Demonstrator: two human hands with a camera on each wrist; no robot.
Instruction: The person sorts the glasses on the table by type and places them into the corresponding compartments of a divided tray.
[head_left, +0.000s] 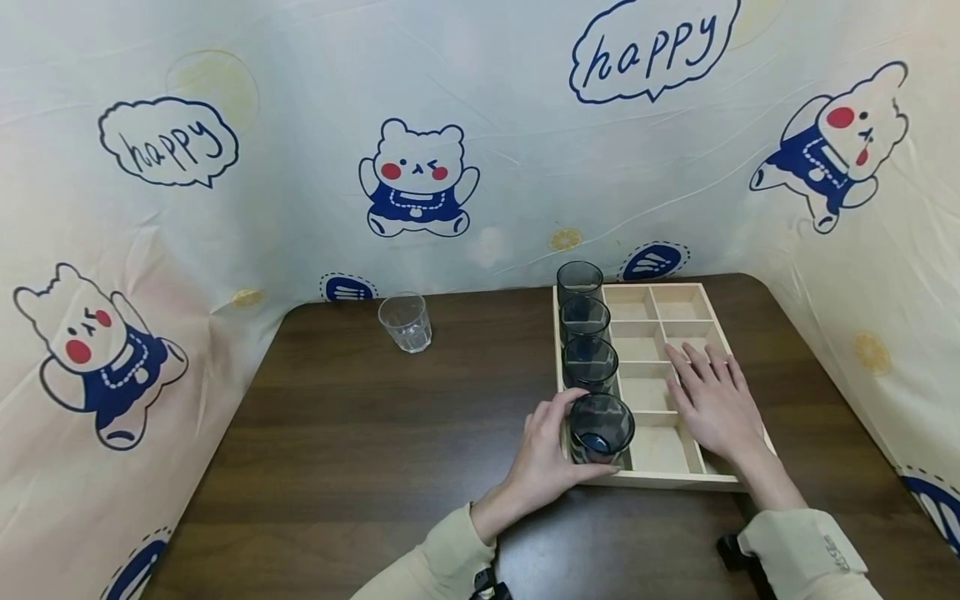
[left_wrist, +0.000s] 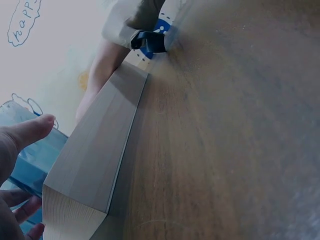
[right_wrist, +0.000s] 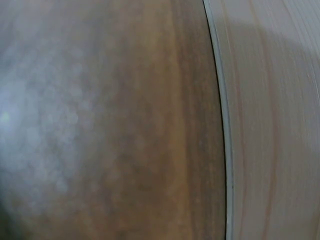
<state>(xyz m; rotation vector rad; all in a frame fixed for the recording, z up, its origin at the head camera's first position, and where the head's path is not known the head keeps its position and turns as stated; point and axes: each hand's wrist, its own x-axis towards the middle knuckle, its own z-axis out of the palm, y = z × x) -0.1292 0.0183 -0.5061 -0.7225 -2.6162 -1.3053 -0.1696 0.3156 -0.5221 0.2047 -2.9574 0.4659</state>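
A light wooden divided box (head_left: 678, 481) lies on the right side of the table. Its left column holds several dark tinted glasses, one behind another. My left hand (head_left: 542, 454) grips the nearest dark glass (head_left: 602, 425), fingers on its far left side and thumb along its near side. In the left wrist view the same glass (left_wrist: 37, 155) looks bluish beside the box wall (left_wrist: 95, 145). My right hand (head_left: 716, 404) rests over the box's right column with its fingers extended. The right wrist view shows only the box's side (right_wrist: 270, 125) and the table, not the hand.
A clear glass (head_left: 406, 323) stands alone near the table's back edge, left of the box. The dark wooden table (head_left: 360, 450) is enclosed by a printed cloth (head_left: 300, 167) at the back and both sides.
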